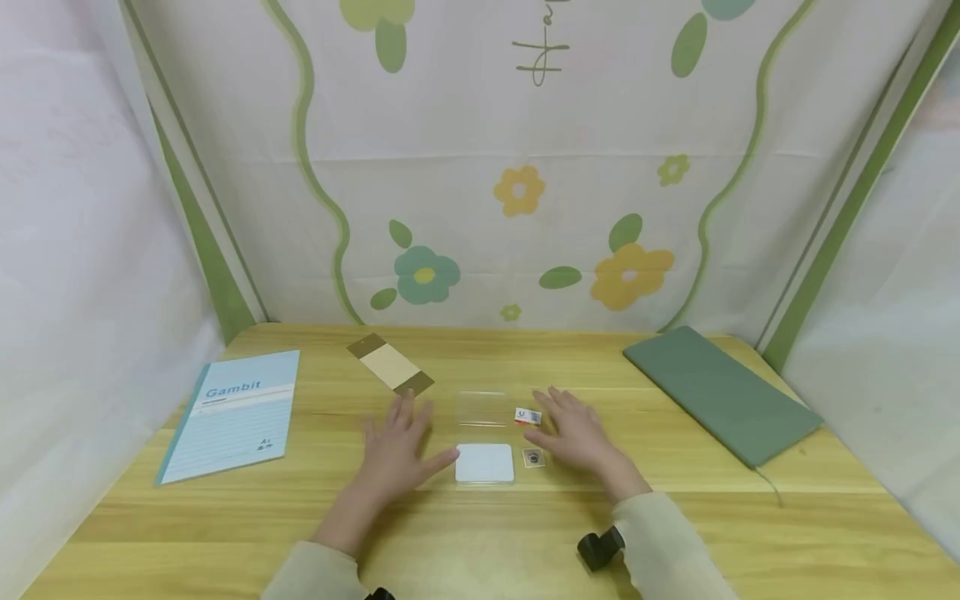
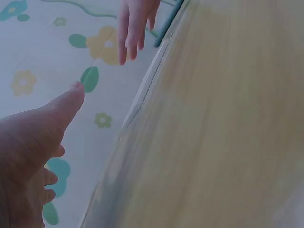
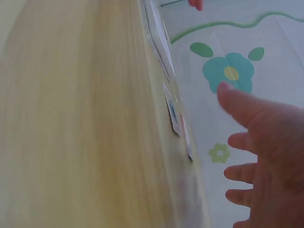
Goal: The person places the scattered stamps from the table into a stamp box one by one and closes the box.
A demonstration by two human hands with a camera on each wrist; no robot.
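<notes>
In the head view my left hand [image 1: 396, 454] hovers with spread fingers left of a flat white rounded-corner rectangle [image 1: 484, 463], its thumb close to that piece's edge; contact cannot be told. My right hand [image 1: 576, 431] spreads its fingers beside a small white-and-red card [image 1: 528, 417] marked "U". Just below that card lies a small square piece [image 1: 533, 457] with a dark round print. A clear rectangular plastic piece [image 1: 482, 408] lies behind the white one. Both wrist views show empty, extended hands, the left hand [image 2: 35, 147] and the right hand [image 3: 270, 147].
A brown-and-cream card [image 1: 390, 364] lies beyond the left hand. At the far left is a blue "Gambit" notebook [image 1: 232, 421], at the right a dark green notebook [image 1: 720, 396] with a ribbon. A flowered curtain [image 1: 517, 125] hangs behind the wooden table [image 1: 480, 550].
</notes>
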